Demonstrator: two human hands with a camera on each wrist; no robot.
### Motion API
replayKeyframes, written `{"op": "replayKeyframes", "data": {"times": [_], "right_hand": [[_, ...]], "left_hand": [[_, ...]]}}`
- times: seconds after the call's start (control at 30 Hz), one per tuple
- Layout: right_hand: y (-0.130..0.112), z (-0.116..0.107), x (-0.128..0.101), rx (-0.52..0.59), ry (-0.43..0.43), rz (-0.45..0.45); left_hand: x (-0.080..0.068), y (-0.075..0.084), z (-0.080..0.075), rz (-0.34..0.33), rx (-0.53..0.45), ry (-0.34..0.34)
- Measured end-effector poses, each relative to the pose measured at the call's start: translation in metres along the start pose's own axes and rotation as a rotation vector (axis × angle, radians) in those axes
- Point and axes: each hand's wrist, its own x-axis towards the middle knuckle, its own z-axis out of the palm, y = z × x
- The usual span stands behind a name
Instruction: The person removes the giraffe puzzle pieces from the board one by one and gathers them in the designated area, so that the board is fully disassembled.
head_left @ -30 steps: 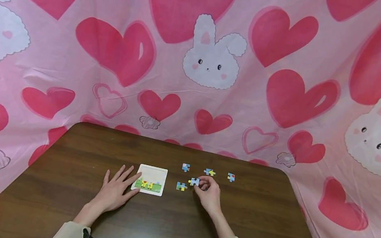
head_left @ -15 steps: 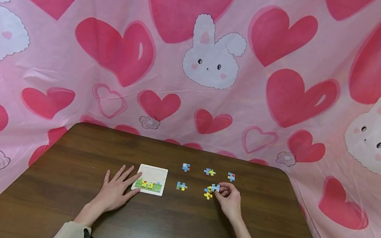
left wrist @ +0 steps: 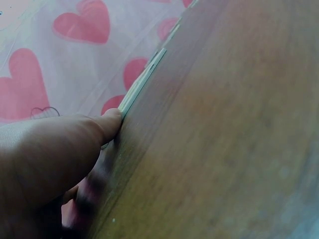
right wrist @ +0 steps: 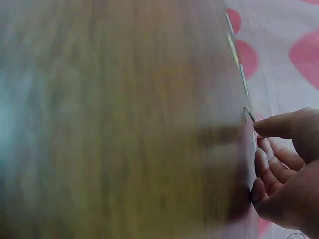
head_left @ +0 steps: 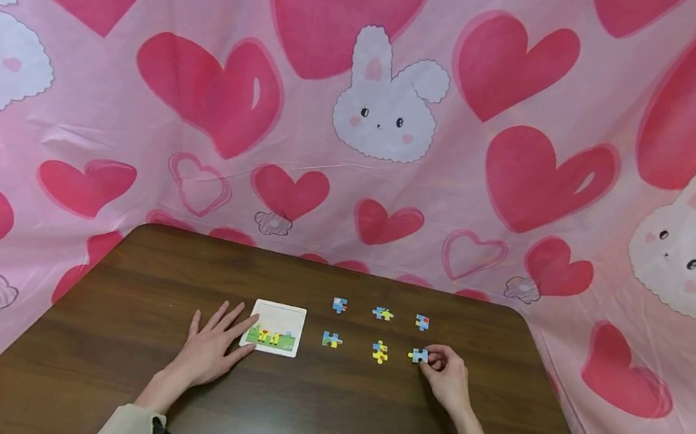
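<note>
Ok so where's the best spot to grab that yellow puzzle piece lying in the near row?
Probably pinch the yellow puzzle piece by two opposite edges, coming straight down from above. It lies flat on the table, apart from its neighbours, so there is room all round. The right hand is nearest, though it now pinches the blue piece.

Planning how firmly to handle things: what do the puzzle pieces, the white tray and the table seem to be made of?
Puzzle pieces: likely printed cardboard, thin and flat, edge-on slivers in the right wrist view. White tray: thin board, probably card, matte. Table: dark wood grain with slight sheen, possibly laminate.
</note>
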Motion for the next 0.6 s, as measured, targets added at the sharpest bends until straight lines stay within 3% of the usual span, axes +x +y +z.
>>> {"op": "replayKeyframes", "data": {"times": [0.6], "right_hand": [[0.0059, -0.0055, 0.0004, -0.035, -0.05, 0.012]], "left_hand": [[-0.0005, 0.0035, -0.0022, 0.004, -0.004, 0.016]]}}
